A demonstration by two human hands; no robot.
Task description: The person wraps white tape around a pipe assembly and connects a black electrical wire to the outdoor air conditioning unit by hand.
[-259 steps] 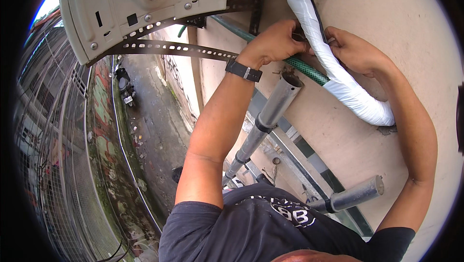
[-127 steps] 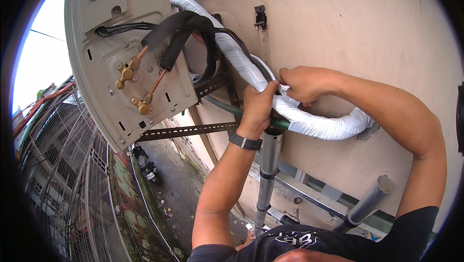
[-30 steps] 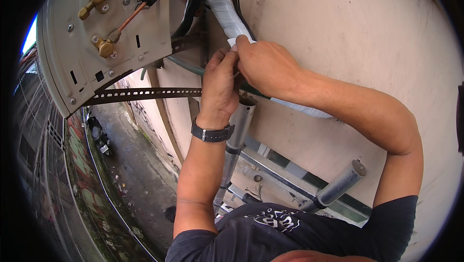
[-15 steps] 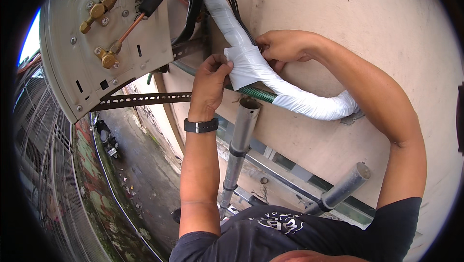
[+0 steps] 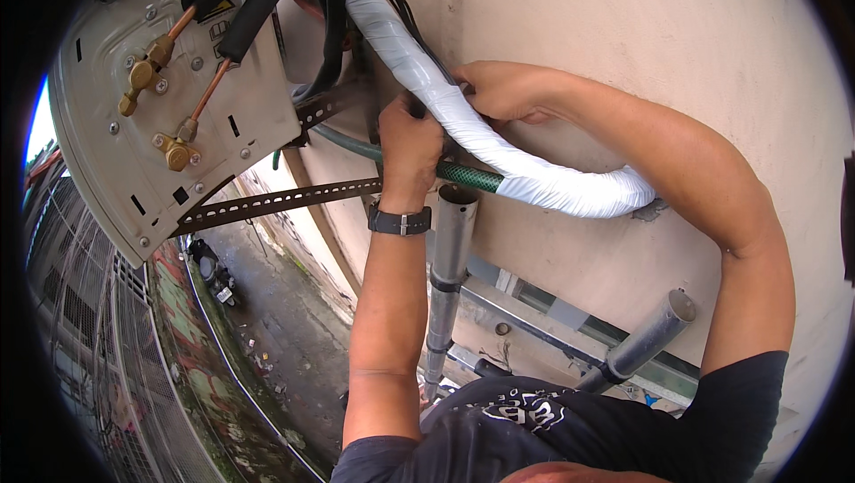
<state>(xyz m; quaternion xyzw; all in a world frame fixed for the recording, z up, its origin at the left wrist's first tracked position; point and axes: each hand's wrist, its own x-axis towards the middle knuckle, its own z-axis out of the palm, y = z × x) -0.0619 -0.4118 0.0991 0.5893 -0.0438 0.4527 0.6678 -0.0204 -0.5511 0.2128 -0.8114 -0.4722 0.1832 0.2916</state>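
Observation:
A bundle of pipes wrapped in white tape (image 5: 476,138) slants down from the upper middle and bends right to the wall. Against its left side is my left hand (image 5: 411,146), fingers curled and their tips hidden behind it. My right hand (image 5: 500,91) reaches round from the right, its fingers bent at the bundle's far edge beside a thin black cable. What either hand grips, if anything, is out of sight. A green hose (image 5: 472,177) runs past my left wrist and goes under the white wrap.
On the left stands a metal unit casing (image 5: 236,118) with brass valves (image 5: 142,73) and copper pipes in black insulation. A perforated bracket (image 5: 285,204) extends beneath it. Two metal ladder rails (image 5: 451,225) rise before me. A lane with a parked motorbike (image 5: 211,271) lies far below.
The loose flap of white tape that my left hand held out no longer shows at the front. That hand has moved up and behind the bundle, closer to my right hand. The view has shifted slightly.

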